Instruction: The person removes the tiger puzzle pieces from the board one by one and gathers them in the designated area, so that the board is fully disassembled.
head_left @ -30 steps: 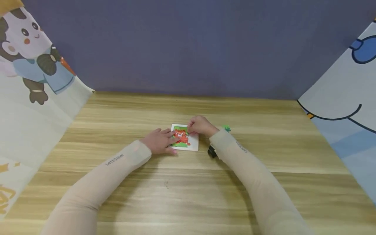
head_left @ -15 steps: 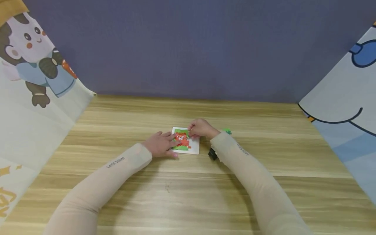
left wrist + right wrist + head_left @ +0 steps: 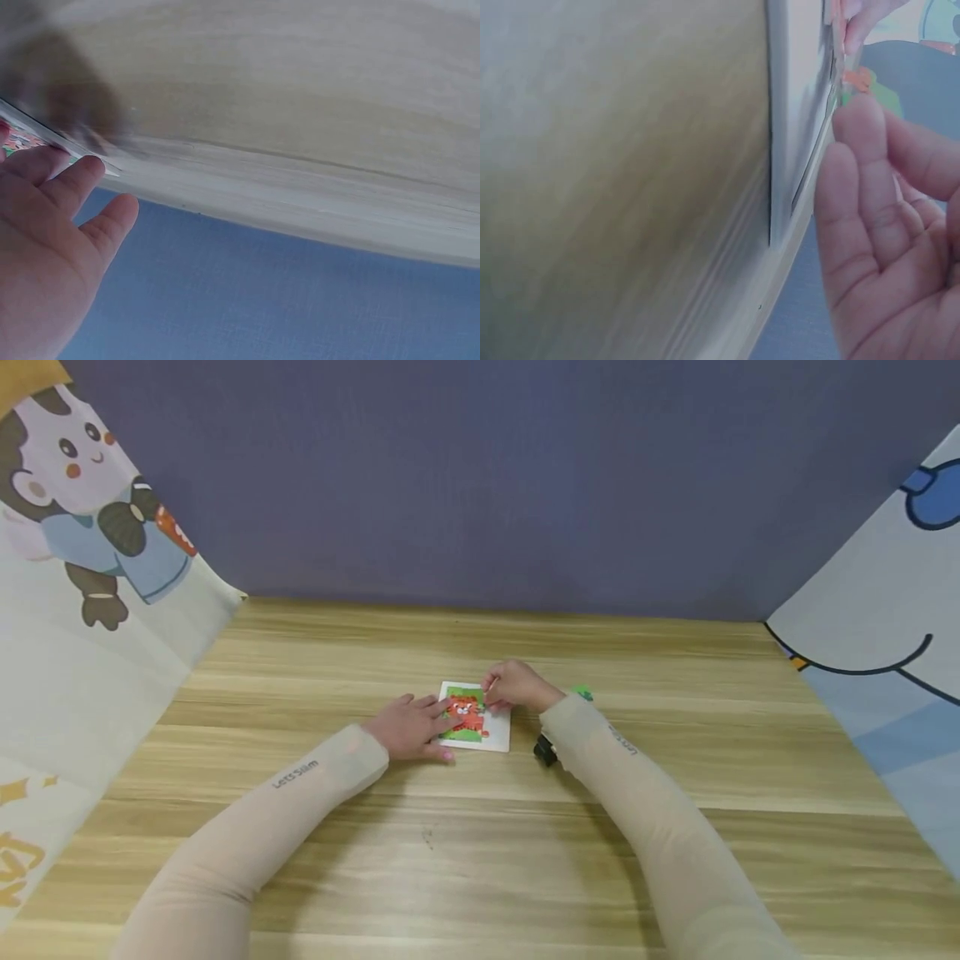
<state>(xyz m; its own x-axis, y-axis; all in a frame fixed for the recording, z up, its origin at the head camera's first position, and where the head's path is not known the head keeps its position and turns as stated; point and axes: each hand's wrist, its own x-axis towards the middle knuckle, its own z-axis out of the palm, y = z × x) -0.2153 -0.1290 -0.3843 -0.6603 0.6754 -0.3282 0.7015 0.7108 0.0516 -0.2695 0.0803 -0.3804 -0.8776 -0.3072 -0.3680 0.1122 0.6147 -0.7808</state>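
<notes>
A small white-framed jigsaw puzzle (image 3: 498, 738) lies on the wooden table, showing an orange tiger on green. Its right-hand strip is bare white. My left hand (image 3: 408, 727) rests with spread fingers over the puzzle's left side, fingertips on the picture; in the left wrist view those fingers (image 3: 75, 184) lie along the frame. At the upper right of the puzzle, my right hand (image 3: 517, 684) pinches a green and orange puzzle piece (image 3: 886, 96) between thumb and fingertips, close to the picture's edge. Most of that piece is hidden by the fingers in the head view.
Another green piece (image 3: 582, 692) lies on the table (image 3: 480, 860) just beyond the right wrist. A black object (image 3: 545, 749) shows at the underside of the right cuff. A dark blue-grey partition (image 3: 480, 485) stands behind the table, with cartoon-printed panels at both sides.
The view shifts slightly with the head. Both hands keep nearly the same place on the puzzle, the right fingers still pinching at its upper right.
</notes>
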